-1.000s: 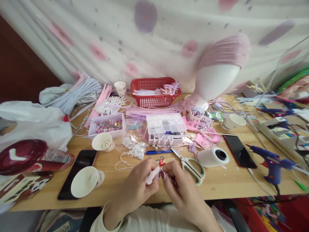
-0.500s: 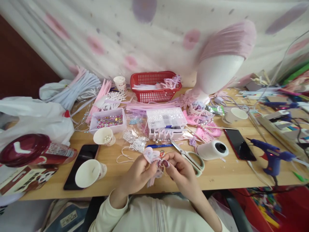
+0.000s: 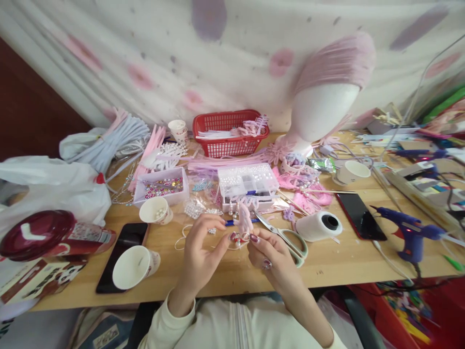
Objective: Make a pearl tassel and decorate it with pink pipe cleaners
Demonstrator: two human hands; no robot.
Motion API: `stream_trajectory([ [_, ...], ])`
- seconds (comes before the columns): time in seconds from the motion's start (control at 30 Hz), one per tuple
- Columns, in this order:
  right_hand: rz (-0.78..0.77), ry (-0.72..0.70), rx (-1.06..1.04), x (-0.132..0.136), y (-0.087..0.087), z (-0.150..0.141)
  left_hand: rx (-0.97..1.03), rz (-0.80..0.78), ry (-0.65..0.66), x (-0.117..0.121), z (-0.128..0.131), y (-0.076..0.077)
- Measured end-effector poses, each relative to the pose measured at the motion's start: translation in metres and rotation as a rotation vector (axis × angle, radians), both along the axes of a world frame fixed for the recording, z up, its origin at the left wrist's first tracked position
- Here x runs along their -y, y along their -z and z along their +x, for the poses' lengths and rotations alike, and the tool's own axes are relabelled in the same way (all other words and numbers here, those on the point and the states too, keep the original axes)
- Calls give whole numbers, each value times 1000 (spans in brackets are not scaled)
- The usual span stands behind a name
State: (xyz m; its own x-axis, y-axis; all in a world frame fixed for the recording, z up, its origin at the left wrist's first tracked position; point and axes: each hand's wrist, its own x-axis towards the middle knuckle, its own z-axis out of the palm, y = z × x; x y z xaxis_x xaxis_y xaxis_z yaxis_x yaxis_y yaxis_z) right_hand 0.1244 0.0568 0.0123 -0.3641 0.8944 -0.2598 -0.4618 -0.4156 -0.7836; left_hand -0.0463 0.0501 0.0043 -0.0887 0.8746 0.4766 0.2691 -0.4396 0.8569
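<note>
My right hand [image 3: 273,257] pinches a small pink fuzzy pipe-cleaner piece [image 3: 244,220] between thumb and fingers. The piece stands upright in loops, with a red and white bit [image 3: 236,239] at its base. A ring with a pink stone [image 3: 267,264] shows at my right hand. My left hand [image 3: 203,247] is beside the piece with thumb and fingers spread; its thumb tip is close to the red bit, and whether they touch I cannot tell. Behind the hands lie a blue pen [image 3: 231,223], partly hidden, and scissors [image 3: 290,240] with pale green handles.
A divided bead box [image 3: 250,180], a lilac box of gems [image 3: 178,194] and a red basket [image 3: 228,145] stand behind. Paper cups [image 3: 131,267], a phone [image 3: 123,242] and a lidded drink cup [image 3: 39,237] are left. A thread spool [image 3: 312,227] and blue glue gun [image 3: 407,230] are right.
My left hand has let go of the fuzzy piece, moved left and spread its fingers. The piece has turned upright in my right hand. The view has shifted slightly.
</note>
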Motion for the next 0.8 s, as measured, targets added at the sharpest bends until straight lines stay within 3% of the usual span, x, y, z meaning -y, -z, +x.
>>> stream_trajectory([
  [0.1, 24, 13, 34, -2, -1, -4, -228, 86, 89, 0, -3, -12],
  [0.23, 52, 80, 154, -5, 4, -7, -371, 206, 26, -1, 1, -19],
  [0.53, 125, 138, 393, -9, 13, -5, -542, 282, 31, -17, 7, -16],
  [0.7, 150, 225, 354, -10, 11, -10, -703, 312, 1, -19, 8, -13],
  [0.8, 147, 235, 334, -12, 14, -11, -693, 352, -24, -20, 6, -5],
])
